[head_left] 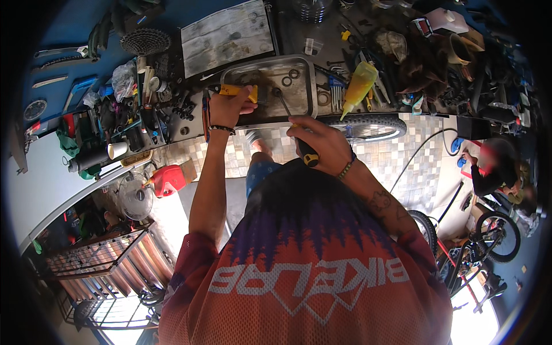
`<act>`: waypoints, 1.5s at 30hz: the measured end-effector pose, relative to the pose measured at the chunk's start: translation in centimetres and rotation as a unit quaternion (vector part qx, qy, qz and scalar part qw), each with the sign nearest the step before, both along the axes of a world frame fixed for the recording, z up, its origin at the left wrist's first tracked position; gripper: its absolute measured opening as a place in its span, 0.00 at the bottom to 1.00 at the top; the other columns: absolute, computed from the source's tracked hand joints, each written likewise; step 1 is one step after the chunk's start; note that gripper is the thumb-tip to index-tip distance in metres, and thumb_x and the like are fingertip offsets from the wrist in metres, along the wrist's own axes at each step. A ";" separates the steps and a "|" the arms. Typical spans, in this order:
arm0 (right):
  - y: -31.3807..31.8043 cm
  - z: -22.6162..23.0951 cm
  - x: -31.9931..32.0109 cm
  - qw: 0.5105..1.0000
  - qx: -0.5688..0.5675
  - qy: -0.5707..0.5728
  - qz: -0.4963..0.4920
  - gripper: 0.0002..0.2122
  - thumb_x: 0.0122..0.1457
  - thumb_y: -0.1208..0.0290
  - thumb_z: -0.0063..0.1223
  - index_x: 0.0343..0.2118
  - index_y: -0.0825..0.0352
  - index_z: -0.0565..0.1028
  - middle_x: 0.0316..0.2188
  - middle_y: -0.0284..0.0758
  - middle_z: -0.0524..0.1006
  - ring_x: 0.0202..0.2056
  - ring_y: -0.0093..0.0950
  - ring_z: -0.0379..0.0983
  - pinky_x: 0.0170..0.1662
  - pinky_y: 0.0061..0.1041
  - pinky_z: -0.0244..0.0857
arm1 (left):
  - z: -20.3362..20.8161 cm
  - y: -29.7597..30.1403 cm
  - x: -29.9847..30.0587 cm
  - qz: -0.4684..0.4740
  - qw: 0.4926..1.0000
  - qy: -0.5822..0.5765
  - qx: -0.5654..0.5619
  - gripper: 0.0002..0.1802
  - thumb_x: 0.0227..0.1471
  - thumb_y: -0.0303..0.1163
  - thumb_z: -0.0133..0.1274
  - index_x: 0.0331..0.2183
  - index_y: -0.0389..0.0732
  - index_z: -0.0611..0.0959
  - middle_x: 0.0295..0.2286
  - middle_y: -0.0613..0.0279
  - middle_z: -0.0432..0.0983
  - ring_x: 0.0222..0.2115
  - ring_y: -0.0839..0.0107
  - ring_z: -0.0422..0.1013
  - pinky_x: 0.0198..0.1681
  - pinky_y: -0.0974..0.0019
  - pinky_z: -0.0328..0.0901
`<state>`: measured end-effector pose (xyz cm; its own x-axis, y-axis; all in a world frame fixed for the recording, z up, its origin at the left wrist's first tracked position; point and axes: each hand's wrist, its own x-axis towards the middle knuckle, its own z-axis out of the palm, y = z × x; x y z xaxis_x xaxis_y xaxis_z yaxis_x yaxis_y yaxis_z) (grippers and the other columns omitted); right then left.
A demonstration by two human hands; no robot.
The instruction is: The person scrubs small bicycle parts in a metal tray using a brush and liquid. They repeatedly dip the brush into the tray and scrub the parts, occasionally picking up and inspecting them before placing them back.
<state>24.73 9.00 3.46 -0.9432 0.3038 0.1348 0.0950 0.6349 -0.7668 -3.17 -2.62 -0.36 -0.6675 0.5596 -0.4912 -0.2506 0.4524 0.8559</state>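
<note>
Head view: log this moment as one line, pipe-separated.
left hand: holds yellow-handled tool over tray | right hand: holds black-and-yellow-handled tool, shaft over tray | in tray: two dark rings

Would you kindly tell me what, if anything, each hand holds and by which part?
The left hand holds a yellow-handled brush by its handle; the right hand holds a black-and-yellow-handled, metal-shafted tool by its handle.

A grey worktop [332,47] spans the upper view, its surface heavily cluttered. A shallow rectangular metal tray [314,86] sits near its front edge; a stained pale sheet [227,37] lies just behind, toward the left. Right of the tray is a yellow squeeze bottle [361,83], nozzle toward the front edge. Small dark metal parts [184,107] crowd the tray's left.
</note>
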 end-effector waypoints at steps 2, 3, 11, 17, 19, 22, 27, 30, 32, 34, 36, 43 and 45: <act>0.0 0.1 -0.1 1.000 0.002 0.001 0.002 0.19 0.56 0.76 0.68 0.51 0.60 0.80 0.60 0.38 0.79 0.50 0.41 0.85 0.48 0.37 0.82 | 0.4 0.0 0.1 -0.031 0.996 0.075 -0.031 0.20 0.60 0.34 0.71 0.44 0.25 0.89 0.35 0.45 0.88 0.31 0.62 0.87 0.33 0.66 0.85; -0.1 0.2 0.0 1.000 0.004 0.004 0.000 0.19 0.56 0.76 0.68 0.51 0.60 0.80 0.60 0.38 0.79 0.50 0.41 0.85 0.48 0.37 0.82 | 0.6 0.0 0.1 -0.047 0.991 0.113 -0.047 0.19 0.59 0.33 0.72 0.44 0.27 0.89 0.35 0.47 0.88 0.31 0.63 0.87 0.33 0.66 0.84; -1.0 1.1 1.1 1.000 0.001 -0.007 -0.005 0.18 0.55 0.75 0.68 0.50 0.61 0.80 0.60 0.39 0.79 0.51 0.43 0.85 0.49 0.39 0.82 | 0.1 0.6 3.5 -0.208 0.924 0.319 0.027 0.14 0.56 0.37 0.72 0.44 0.46 0.93 0.32 0.49 0.89 0.30 0.55 0.86 0.37 0.58 0.79; -1.7 0.6 1.5 1.000 0.015 -0.009 -0.015 0.17 0.55 0.75 0.68 0.49 0.62 0.80 0.60 0.39 0.79 0.51 0.42 0.85 0.49 0.39 0.83 | 0.8 2.1 3.8 -0.227 0.901 0.370 -0.001 0.12 0.55 0.38 0.72 0.42 0.49 0.93 0.29 0.51 0.88 0.30 0.53 0.86 0.39 0.56 0.78; -2.0 0.7 1.6 1.000 0.019 -0.009 -0.019 0.17 0.55 0.75 0.68 0.49 0.62 0.80 0.61 0.39 0.79 0.51 0.42 0.85 0.49 0.39 0.83 | 0.9 2.2 3.6 -0.244 0.905 0.347 0.015 0.12 0.55 0.39 0.73 0.42 0.50 0.93 0.28 0.52 0.88 0.30 0.54 0.86 0.39 0.56 0.78; -2.0 0.2 1.6 1.000 0.012 0.004 -0.017 0.18 0.55 0.75 0.69 0.49 0.62 0.81 0.61 0.39 0.78 0.51 0.42 0.85 0.49 0.38 0.83 | 1.4 2.3 3.5 -0.245 0.873 0.420 -0.047 0.12 0.56 0.41 0.72 0.42 0.52 0.93 0.26 0.53 0.88 0.28 0.54 0.85 0.38 0.58 0.78; -0.9 1.1 1.7 0.999 -0.032 -0.007 -0.033 0.19 0.56 0.76 0.68 0.51 0.61 0.81 0.61 0.39 0.79 0.51 0.44 0.85 0.51 0.39 0.82 | 1.1 2.1 3.3 -0.193 0.921 0.337 -0.038 0.10 0.57 0.38 0.70 0.40 0.47 0.93 0.23 0.53 0.87 0.25 0.60 0.85 0.36 0.60 0.78; 0.2 0.8 1.5 0.998 -0.039 -0.008 -0.043 0.19 0.56 0.77 0.68 0.52 0.61 0.81 0.61 0.39 0.79 0.51 0.44 0.85 0.51 0.39 0.82 | 1.0 1.1 4.0 -0.180 0.940 0.286 -0.036 0.10 0.57 0.37 0.70 0.40 0.45 0.92 0.23 0.54 0.87 0.26 0.65 0.86 0.36 0.62 0.78; 0.8 0.6 1.2 0.999 -0.041 -0.011 -0.028 0.19 0.56 0.78 0.68 0.52 0.61 0.81 0.60 0.39 0.79 0.52 0.44 0.85 0.52 0.39 0.82 | 0.0 0.5 4.0 -0.163 0.960 0.226 -0.002 0.10 0.57 0.36 0.70 0.40 0.44 0.93 0.23 0.55 0.87 0.27 0.67 0.86 0.36 0.64 0.78; 1.1 0.4 1.2 0.999 -0.048 -0.013 -0.007 0.19 0.56 0.78 0.68 0.52 0.61 0.81 0.60 0.40 0.79 0.52 0.44 0.85 0.52 0.39 0.82 | 0.7 0.6 3.2 -0.144 0.962 0.219 -0.070 0.11 0.56 0.36 0.71 0.40 0.43 0.93 0.26 0.55 0.89 0.28 0.67 0.87 0.37 0.64 0.78; 1.1 0.0 1.8 0.999 -0.034 -0.009 -0.003 0.24 0.51 0.73 0.71 0.54 0.58 0.80 0.61 0.37 0.78 0.52 0.42 0.84 0.51 0.39 0.82 | 1.1 0.9 3.2 -0.140 0.958 0.244 -0.062 0.12 0.55 0.36 0.71 0.40 0.43 0.93 0.29 0.55 0.90 0.30 0.65 0.87 0.38 0.64 0.79; 0.4 0.8 2.3 0.999 -0.050 -0.017 0.003 0.18 0.55 0.80 0.68 0.50 0.61 0.81 0.61 0.40 0.79 0.53 0.42 0.84 0.52 0.37 0.82 | 1.4 2.0 3.5 -0.261 0.882 0.391 -0.010 0.14 0.55 0.35 0.73 0.44 0.45 0.94 0.36 0.55 0.91 0.36 0.63 0.87 0.44 0.64 0.79; 0.1 0.9 2.4 0.999 -0.050 -0.019 0.000 0.19 0.55 0.81 0.68 0.50 0.61 0.81 0.61 0.40 0.79 0.54 0.42 0.84 0.52 0.38 0.82 | 1.6 2.4 3.5 -0.280 0.865 0.415 -0.034 0.14 0.56 0.34 0.73 0.44 0.44 0.93 0.37 0.55 0.91 0.35 0.66 0.87 0.42 0.65 0.79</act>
<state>27.16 9.14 4.36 -0.9472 0.3135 0.0677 0.1251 0.5554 -0.8221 0.36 -0.23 1.22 -0.4403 0.8977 -0.0168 0.7124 0.3606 0.6020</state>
